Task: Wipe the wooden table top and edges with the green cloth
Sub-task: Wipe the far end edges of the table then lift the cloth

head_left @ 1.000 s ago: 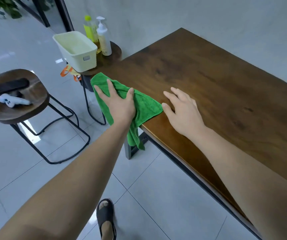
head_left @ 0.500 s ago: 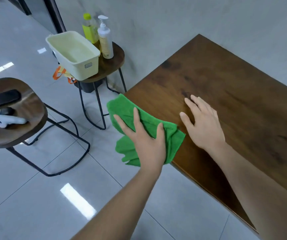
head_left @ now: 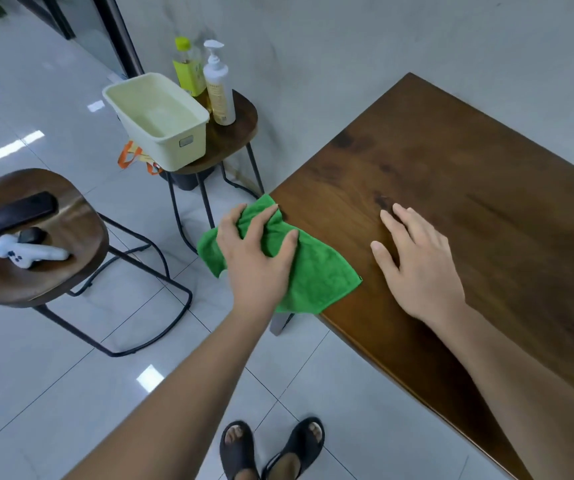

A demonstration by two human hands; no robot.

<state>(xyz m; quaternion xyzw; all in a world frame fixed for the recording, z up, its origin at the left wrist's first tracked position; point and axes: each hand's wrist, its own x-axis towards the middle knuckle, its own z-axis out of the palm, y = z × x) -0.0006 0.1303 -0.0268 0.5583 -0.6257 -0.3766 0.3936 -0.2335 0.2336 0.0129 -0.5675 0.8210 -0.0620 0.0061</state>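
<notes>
grey tiled floor, wooden table [head_left: 451, 209] at right. left hand [head_left: 256, 261] clutches green cloth [head_left: 316, 275], bunched under fingers, draped over table corner edge. right hand [head_left: 417, 261] flat, fingers spread, just beside cloth.

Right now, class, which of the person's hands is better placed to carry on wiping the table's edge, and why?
The left hand: it presses the green cloth down over the wooden table at its corner edge. The right hand lies flat and empty on the bare top, beside the cloth, apparently only bracing.
</notes>
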